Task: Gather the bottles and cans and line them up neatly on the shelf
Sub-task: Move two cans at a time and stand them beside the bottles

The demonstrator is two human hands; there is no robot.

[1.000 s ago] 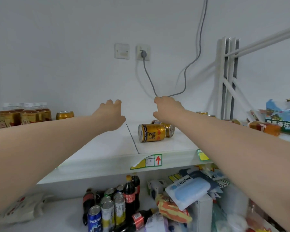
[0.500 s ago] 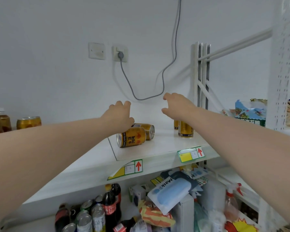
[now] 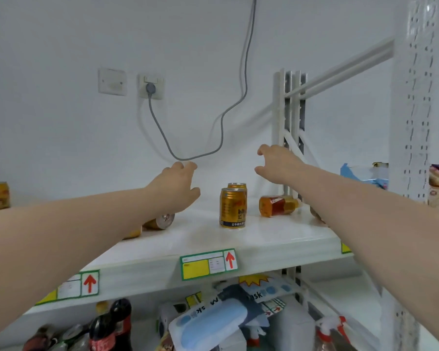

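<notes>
While the left hand (image 3: 179, 188) and right hand (image 3: 276, 163) are hovering spread and empty above the shelf (image 3: 276, 238), seemingly bracketing what needs gathering, the gold can (image 3: 233, 207) is standing upright at frame centre, below and between them, touching neither; a tipped bottle (image 3: 276, 205) is lying below the right wrist, a toppled can (image 3: 161, 221) below the left.
</notes>
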